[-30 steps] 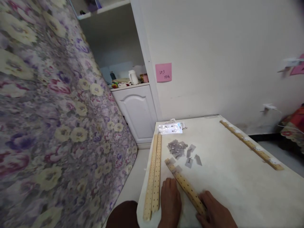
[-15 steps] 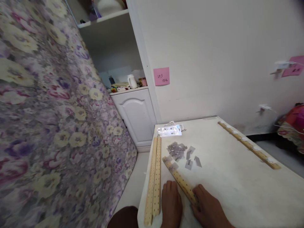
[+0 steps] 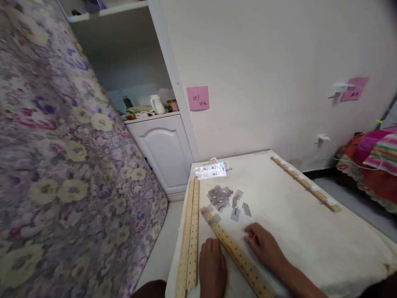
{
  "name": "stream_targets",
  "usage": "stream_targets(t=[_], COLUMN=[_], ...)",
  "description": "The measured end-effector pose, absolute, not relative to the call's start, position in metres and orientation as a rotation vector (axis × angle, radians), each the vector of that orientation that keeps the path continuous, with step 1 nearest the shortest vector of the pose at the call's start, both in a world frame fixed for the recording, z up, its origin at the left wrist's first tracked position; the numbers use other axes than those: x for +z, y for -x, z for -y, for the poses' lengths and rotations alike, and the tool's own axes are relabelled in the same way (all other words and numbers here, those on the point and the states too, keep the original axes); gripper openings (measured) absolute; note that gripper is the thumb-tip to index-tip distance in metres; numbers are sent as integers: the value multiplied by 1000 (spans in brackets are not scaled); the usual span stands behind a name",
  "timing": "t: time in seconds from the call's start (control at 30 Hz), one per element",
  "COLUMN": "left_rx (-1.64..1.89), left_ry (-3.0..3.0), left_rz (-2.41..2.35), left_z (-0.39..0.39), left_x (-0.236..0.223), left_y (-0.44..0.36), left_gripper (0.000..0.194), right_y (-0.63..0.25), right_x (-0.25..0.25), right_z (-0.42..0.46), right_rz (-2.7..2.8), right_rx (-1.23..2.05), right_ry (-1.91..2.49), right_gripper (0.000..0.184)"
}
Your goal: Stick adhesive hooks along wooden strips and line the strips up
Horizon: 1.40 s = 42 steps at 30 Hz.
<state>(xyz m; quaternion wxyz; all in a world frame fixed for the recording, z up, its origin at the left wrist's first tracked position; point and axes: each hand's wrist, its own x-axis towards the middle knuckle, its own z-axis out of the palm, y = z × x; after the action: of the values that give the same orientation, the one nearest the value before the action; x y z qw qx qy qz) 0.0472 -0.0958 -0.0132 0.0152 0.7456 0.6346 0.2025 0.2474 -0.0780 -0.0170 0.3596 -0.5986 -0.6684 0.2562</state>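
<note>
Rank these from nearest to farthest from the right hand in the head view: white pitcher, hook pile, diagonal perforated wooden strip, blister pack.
From the right hand:
1. Diagonal perforated wooden strip: just left.
2. Hook pile: ahead and left.
3. Blister pack: table's far left corner.
4. White pitcher: beyond, left, on the cabinet shelf.

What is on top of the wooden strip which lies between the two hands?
The strip has at least two greyish pieces on its far end; nearer, holes show. The wood under the pieces cannot be seen clearly, and the strip's underside is hidden.
</note>
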Motion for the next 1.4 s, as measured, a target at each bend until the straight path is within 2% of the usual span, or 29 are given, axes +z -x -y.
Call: stream_targets(t=[0.1,0.27,0.43,0.53,1.13,1.27,1.4], left_rx=[616,584,586,601,581,671,823], left_ry=[-2320,-2309,-2350,-2365,-2355,-2363,-2282], left_rz=[-1958,-1961,-1955,-1977,-1975,-1930,-1842], left_z=[92,87,85,85,98,97,91], left_x=[-21,-30,-33,-34,0,-3,-11], left_y=[-45,-43,-41,-42,-52,-51,-45], left_gripper=[30,28,30,29,29,27,21], right_y=[-268,-268,-263,-271,-281,-284,-285], right_x=[-18,-25,-31,-33,-30,-32,-31], right_z=[42,13,8,6,38,38,41], right_rz=[1624,1588,1492,1425,1228,1190,1208], right_rx=[568,424,375,386,822,905,978], right_ry=[1602,1737,1749,1721,1371,1320,1270], right_gripper=[19,34,12,12,20,32,33])
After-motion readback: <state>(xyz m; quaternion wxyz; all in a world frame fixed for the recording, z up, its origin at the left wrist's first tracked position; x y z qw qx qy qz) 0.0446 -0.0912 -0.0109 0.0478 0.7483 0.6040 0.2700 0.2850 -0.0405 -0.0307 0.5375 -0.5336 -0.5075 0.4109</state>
